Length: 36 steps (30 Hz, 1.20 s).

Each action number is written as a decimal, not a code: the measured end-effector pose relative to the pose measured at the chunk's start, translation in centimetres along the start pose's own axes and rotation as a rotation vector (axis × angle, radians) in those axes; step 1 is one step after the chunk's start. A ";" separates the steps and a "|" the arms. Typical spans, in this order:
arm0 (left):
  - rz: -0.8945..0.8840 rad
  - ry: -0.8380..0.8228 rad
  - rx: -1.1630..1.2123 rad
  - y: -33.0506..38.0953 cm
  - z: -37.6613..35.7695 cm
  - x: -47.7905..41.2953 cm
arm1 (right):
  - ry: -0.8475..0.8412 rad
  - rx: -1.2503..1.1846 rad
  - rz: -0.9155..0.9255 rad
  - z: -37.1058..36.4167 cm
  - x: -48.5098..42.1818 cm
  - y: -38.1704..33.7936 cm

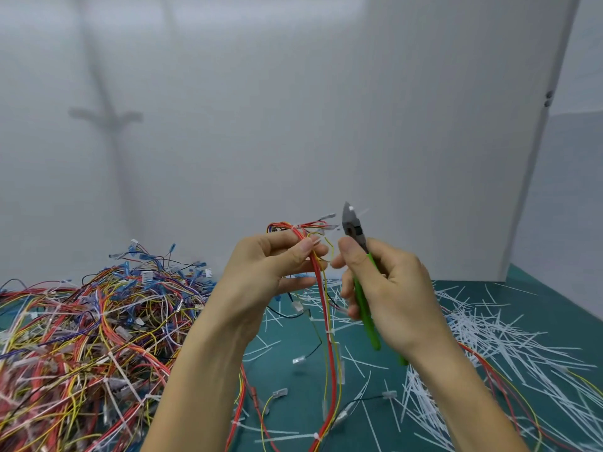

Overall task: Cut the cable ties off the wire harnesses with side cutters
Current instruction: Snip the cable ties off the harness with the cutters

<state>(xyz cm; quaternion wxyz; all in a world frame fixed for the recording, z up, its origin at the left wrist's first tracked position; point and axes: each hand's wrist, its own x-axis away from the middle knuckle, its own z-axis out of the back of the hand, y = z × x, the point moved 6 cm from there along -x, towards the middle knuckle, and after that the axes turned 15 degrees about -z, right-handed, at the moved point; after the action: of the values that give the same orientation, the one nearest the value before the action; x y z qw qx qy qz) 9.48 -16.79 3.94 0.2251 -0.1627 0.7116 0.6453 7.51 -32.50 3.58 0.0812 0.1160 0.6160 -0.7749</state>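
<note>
My left hand (270, 269) pinches a wire harness (329, 321) of red, orange and yellow wires, lifted above the table. Its long strands hang down to the mat, and white cable ties (329, 331) still wrap it lower down. My right hand (385, 288) grips green-handled side cutters (354, 228), jaws pointing up just right of the harness top. A small white piece of cable tie (351, 209) sits at the jaw tips.
A large tangled pile of coloured wire harnesses (85, 337) covers the left of the green mat (293, 380). Several cut white cable ties (489, 347) lie scattered on the right. A white wall panel (391, 125) stands behind.
</note>
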 end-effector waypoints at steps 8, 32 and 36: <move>-0.055 0.071 0.009 0.3 0.3 -0.1 | -0.019 0.439 -0.007 -0.6 0.1 0.3; -0.058 0.012 -0.134 0.7 -0.1 0.0 | -0.005 0.366 -0.022 -1.0 -0.2 0.8; -0.041 0.089 -0.076 0.8 0.5 -0.1 | -0.069 0.048 -0.134 -1.3 -0.5 1.4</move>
<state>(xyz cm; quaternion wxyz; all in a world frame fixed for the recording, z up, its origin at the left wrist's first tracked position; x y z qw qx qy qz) 9.19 -16.19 4.68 0.2000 -0.2140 0.6926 0.6592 8.47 -31.58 2.11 0.0475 0.0494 0.6004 -0.7967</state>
